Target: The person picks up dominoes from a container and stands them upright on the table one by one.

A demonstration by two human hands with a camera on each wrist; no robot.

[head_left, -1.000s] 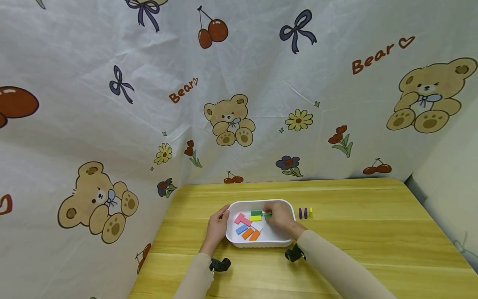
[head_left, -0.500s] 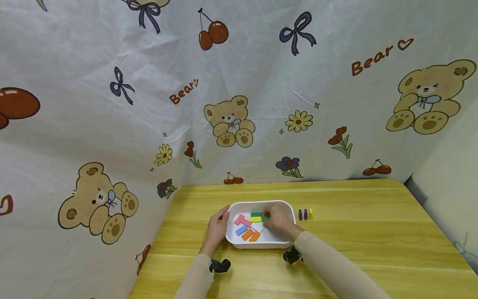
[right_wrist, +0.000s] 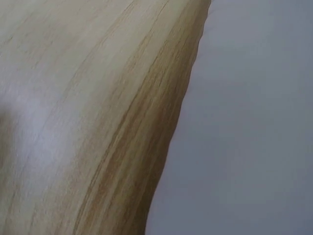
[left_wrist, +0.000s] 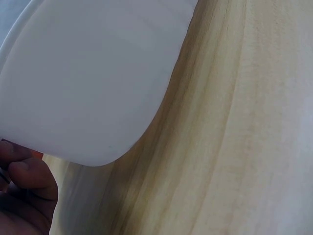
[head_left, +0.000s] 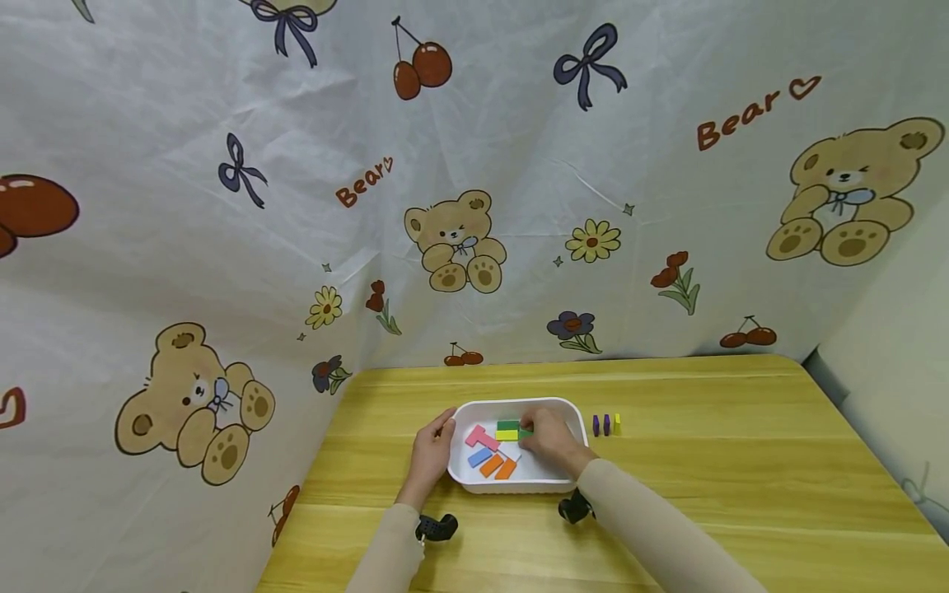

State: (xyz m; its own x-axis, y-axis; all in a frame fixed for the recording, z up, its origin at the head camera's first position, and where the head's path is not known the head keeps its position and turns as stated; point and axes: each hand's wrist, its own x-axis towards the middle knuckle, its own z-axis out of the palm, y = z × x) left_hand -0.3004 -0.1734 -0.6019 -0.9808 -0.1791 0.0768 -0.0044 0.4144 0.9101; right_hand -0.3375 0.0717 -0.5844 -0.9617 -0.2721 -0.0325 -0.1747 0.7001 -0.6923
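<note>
Left hand point(head_left: 432, 449) grips a white tray point(head_left: 511, 487) by its left edge; right hand point(head_left: 547, 436) pinches a flat, half-hidden green block point(head_left: 525, 433) mid-tray, toward the far edge. Rightward run pink pieces point(head_left: 488, 442), a blue block point(head_left: 479, 456), two orange blocks point(head_left: 492, 465), and a bright yellow block point(head_left: 507, 435) against a second green block point(head_left: 507, 425).

The left arm point(head_left: 387, 543) and right arm point(head_left: 660, 523) reach forward and inward, the left hand point(head_left: 432, 449) with bent fingers, the right hand point(head_left: 552, 436) curling its fingers downward.
</note>
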